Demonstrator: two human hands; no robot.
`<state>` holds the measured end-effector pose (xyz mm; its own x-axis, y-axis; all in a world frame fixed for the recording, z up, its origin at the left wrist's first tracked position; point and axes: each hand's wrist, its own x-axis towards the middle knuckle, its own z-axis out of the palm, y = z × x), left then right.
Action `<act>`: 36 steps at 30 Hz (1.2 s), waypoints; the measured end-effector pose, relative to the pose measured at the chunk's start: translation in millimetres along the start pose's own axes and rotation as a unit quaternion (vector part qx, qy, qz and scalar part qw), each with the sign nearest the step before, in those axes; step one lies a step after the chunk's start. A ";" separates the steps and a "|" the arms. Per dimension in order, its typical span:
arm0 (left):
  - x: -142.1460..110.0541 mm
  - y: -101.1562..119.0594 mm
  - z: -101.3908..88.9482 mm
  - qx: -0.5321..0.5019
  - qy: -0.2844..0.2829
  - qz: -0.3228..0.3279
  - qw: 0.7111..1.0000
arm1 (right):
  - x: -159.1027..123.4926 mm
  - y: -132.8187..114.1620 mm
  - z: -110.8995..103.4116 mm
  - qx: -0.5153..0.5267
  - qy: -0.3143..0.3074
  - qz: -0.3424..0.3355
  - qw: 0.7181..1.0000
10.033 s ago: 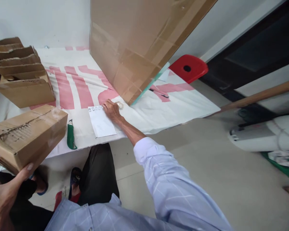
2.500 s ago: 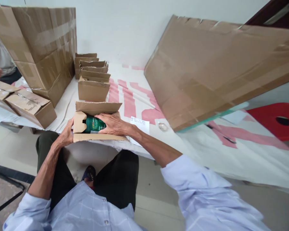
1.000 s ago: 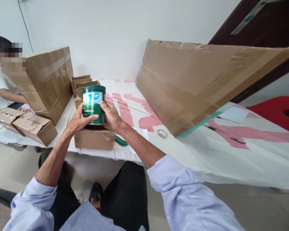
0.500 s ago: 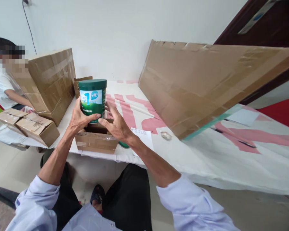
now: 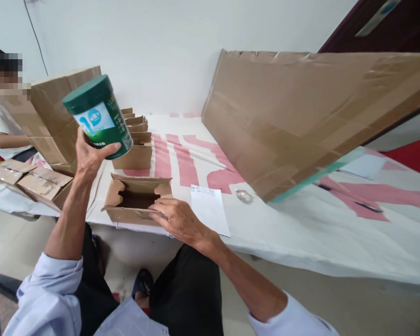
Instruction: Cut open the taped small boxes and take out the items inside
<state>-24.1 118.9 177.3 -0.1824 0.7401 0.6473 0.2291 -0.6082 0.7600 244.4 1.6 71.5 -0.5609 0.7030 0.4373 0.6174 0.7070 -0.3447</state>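
Green can [image 5: 103,122] tilted above the desk [image 5: 283,242], left hand [image 5: 90,156] grasping its lower side; right hand [image 5: 182,221] at near rim of open carton [image 5: 126,215], pinch unclear. Can likely stiff, smooth, somewhat slippery; weight uncertain. Best held round the wall, below the lid [image 5: 87,91].

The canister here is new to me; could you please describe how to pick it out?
On the draped table, find the big cardboard stack at the left. In front of it, the left hand holds up a tilted canister with a pale label. Its round, green body sets it apart from the brown boxes nearby.
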 end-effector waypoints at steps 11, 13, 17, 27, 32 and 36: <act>-23.5 -85.9 -11.3 0.002 -0.009 -0.168 0.986 | -31.9 -19.7 -2.3 0.035 0.080 -0.066 0.994; -34.3 -98.2 -8.6 0.017 -0.042 -0.179 0.983 | -35.3 -19.7 -3.9 0.046 0.082 -0.061 0.994; -34.8 -116.2 -3.1 0.037 -0.053 -0.165 0.984 | -38.3 -15.6 -4.6 0.069 0.086 -0.046 0.993; -25.0 -151.8 -18.5 0.134 -0.039 -0.146 0.979 | -41.1 -13.5 -2.7 0.089 0.101 -0.042 0.990; -51.0 -171.9 8.6 0.130 -0.130 -0.147 0.972 | -40.4 -12.9 -3.4 0.089 0.095 -0.038 0.991; -47.0 -185.6 42.0 0.124 -0.167 -0.149 0.967 | -41.4 -13.9 -4.5 0.082 0.092 -0.036 0.992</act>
<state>-17.8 209.0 3.3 0.0336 0.9481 0.3162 0.4443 -0.2976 0.8450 261.6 -37.8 61.9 -0.4805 0.6350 0.6049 0.4733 0.7684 -0.4307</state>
